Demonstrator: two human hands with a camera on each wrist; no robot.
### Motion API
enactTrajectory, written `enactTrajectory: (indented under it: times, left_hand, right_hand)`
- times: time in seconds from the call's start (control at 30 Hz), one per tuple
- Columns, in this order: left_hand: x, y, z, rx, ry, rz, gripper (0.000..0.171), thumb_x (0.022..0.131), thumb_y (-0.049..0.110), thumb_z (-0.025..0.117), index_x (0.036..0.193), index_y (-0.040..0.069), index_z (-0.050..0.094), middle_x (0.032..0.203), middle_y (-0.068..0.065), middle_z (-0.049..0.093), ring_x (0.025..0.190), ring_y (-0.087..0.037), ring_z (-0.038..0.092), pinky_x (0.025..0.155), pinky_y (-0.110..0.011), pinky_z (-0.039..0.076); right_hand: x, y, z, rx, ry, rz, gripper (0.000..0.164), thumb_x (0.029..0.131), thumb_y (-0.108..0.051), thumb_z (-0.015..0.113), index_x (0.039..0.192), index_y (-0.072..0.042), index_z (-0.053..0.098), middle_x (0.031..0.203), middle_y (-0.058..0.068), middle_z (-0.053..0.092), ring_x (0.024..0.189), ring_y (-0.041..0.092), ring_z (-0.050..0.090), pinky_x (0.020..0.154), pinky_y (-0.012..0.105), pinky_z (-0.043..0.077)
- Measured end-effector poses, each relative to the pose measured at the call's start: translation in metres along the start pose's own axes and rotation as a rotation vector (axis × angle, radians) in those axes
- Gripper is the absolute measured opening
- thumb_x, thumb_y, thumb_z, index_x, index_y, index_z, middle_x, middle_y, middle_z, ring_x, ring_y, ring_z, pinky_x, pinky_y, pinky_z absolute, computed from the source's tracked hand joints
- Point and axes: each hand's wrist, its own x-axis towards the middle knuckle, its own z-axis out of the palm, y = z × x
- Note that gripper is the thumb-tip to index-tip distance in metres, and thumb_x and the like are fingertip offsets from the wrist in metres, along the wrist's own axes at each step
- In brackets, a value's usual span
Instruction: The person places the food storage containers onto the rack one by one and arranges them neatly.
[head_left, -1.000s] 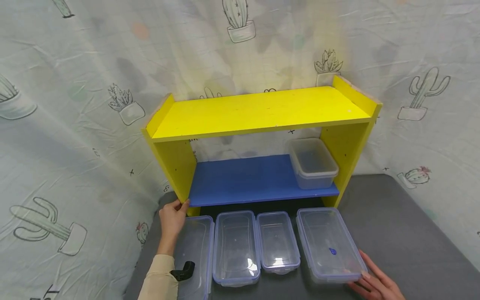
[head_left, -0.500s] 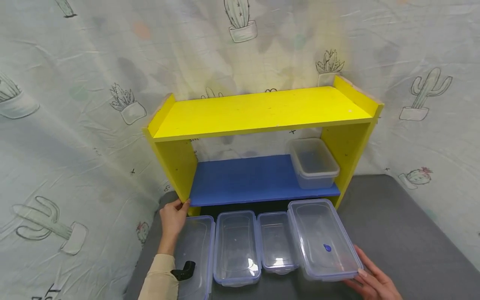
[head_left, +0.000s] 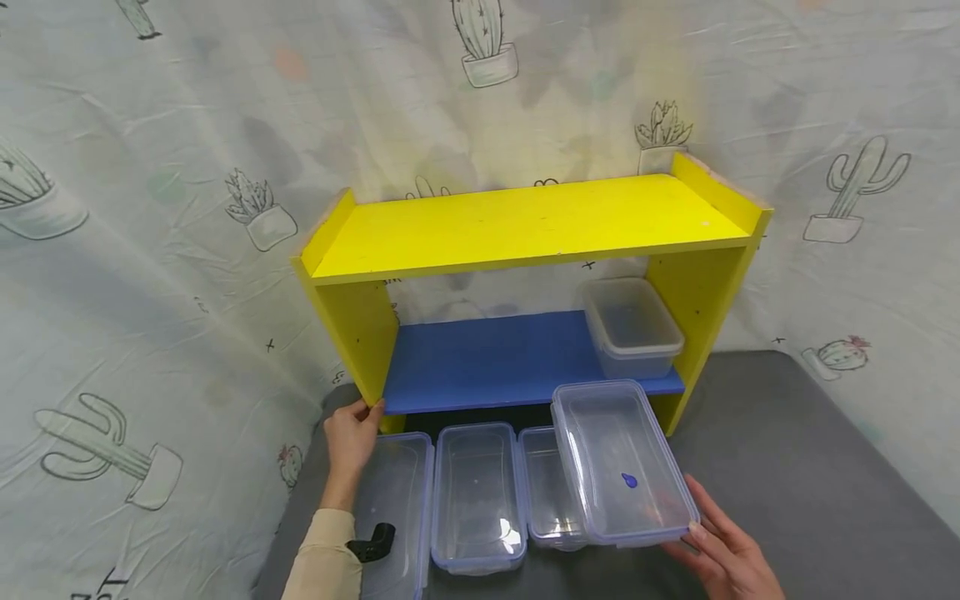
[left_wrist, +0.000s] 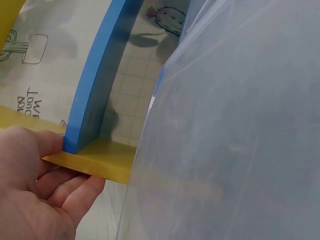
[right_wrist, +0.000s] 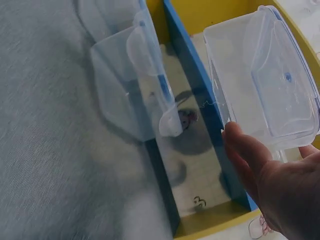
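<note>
My left hand [head_left: 351, 439] grips the lower left side panel of a yellow and blue shelf unit [head_left: 517, 225]. In the left wrist view its thumb is by the blue shelf board [left_wrist: 95, 75], and its fingers curl round the yellow panel. My right hand [head_left: 727, 542] holds a clear lidded food container [head_left: 618, 462] by its near right corner. That container is raised and slightly tilted, in front of the blue shelf. It has a blue tab on its lid and partly covers a smaller lidded container [head_left: 543, 492]. In the right wrist view, fingers support the held container [right_wrist: 265, 80].
A clear container [head_left: 633, 329] stands at the right end of the blue shelf board. Two more lidded containers, a middle one [head_left: 480, 492] and a left one [head_left: 401, 500], lie on the grey tabletop [head_left: 817, 500]. A cactus-print curtain [head_left: 187, 125] hangs behind.
My right hand has lifted the lidded container and carried it left and toward the shelf, over the smaller container. My left hand keeps its grip on the shelf unit.
</note>
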Motion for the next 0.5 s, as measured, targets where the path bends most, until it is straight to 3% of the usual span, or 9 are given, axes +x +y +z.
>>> enactTrajectory:
  times: [0.27,0.5]
  left_hand:
    - [0.0,0.0,0.001,-0.009,0.006,-0.001,0.022,0.09,0.022,0.069,0.086,0.002,0.077,0.074,-0.015,0.073,0.058,-0.019,0.059,0.049,-0.024,0.042]
    - [0.0,0.0,0.002,-0.025,0.003,-0.011,0.022,0.091,0.023,0.069,0.085,0.003,0.077,0.073,-0.014,0.072,0.058,-0.018,0.057,0.049,-0.024,0.041]
  right_hand:
    - [0.015,-0.006,0.024,-0.072,0.012,-0.106,0.052,0.105,-0.004,0.033,0.152,-0.026,0.03,0.135,-0.023,0.055,0.116,0.006,0.062,0.089,0.032,0.055]
    - [0.03,-0.006,0.045,-0.234,0.13,-0.08,0.055,0.104,-0.01,0.041,0.155,-0.014,0.022,0.133,-0.025,0.055,0.114,0.002,0.062,0.086,0.03,0.056]
